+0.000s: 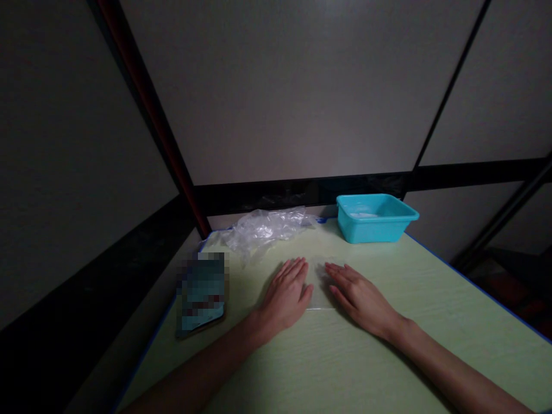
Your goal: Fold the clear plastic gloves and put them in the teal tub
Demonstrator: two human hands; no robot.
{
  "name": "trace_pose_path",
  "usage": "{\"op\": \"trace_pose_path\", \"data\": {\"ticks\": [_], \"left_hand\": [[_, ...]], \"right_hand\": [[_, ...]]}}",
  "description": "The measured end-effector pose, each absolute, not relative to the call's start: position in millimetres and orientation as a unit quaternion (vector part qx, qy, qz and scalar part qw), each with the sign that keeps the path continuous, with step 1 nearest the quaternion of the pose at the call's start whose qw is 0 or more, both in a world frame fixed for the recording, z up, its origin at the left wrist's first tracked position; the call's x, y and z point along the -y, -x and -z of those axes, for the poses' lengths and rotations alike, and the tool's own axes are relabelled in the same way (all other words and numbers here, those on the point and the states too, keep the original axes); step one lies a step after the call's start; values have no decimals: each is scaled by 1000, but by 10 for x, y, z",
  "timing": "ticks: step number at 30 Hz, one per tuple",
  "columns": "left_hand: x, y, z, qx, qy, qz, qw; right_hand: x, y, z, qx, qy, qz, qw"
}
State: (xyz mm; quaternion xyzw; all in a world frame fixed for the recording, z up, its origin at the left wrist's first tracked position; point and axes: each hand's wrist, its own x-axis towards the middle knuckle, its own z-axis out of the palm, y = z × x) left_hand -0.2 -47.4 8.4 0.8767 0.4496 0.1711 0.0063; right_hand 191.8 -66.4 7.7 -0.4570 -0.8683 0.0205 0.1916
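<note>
A small clear plastic bag (319,298) lies flat on the pale green table (297,368), its lower edge showing as a thin bright line. My left hand (288,292) rests palm down at the bag's left side, fingers stretched forward and thumb out to the right. On the right side, my right hand (361,298) lies palm down as well, its fingers extended and pointing toward the left hand. Between the two hands the see-through sheet is visible; the parts under the palms are hidden.
A crumpled heap of clear plastic (269,227) sits at the table's back left. The turquoise basin (375,230) stands at the back right, with something pale inside. A pixelated phone-like object (202,296) is at the left edge. Wall panels (302,103) rise behind.
</note>
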Motion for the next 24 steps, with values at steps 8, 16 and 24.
{"op": "trace_pose_path", "data": {"ticks": [8,16,24], "left_hand": [[532,-71,41,-395,-913,-98,13],[502,7,35,-375,-925,-56,-7],[355,248,-100,-325,-944,-8,61]], "right_hand": [[664,-1860,46,875,469,-3,124],[658,-1944,129,871,480,20,101],[667,-1986,92,877,472,13,85]]}}
